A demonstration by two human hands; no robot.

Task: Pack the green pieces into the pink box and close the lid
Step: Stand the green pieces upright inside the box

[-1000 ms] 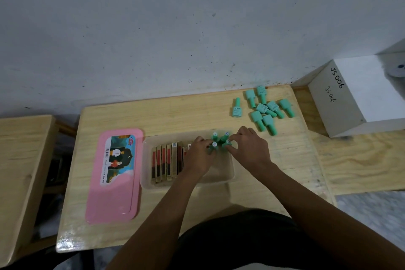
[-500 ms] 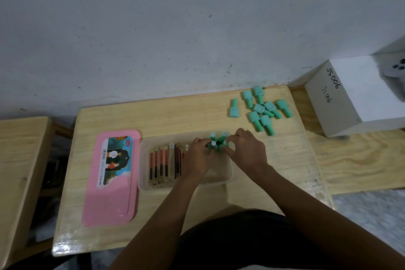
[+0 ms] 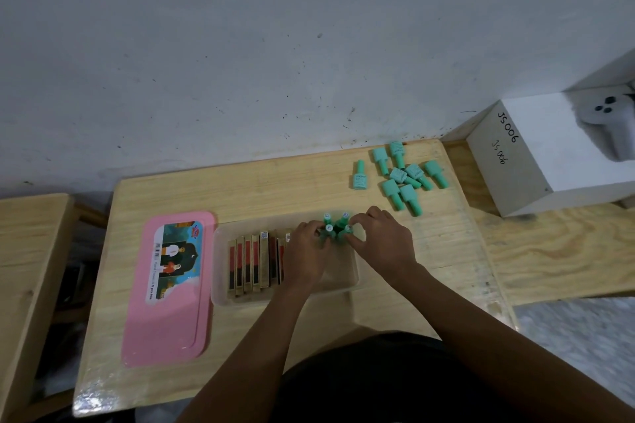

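Hands, left hand [image 3: 307, 252] and right hand [image 3: 382, 240], pinched upright green pieces [image 3: 335, 229] between them inside box [image 3: 350, 280]; better press cluster tight beside flat packs [image 3: 256, 263], keep upright.

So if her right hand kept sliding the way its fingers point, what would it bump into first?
The right hand points left, so it would likely first meet the upright green pieces at its fingertips, then the left hand just beyond. Depth is hard to judge.

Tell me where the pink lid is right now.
In the head view the pink lid lies flat on the wooden table, off the box, just left of the clear box, on the person's left.
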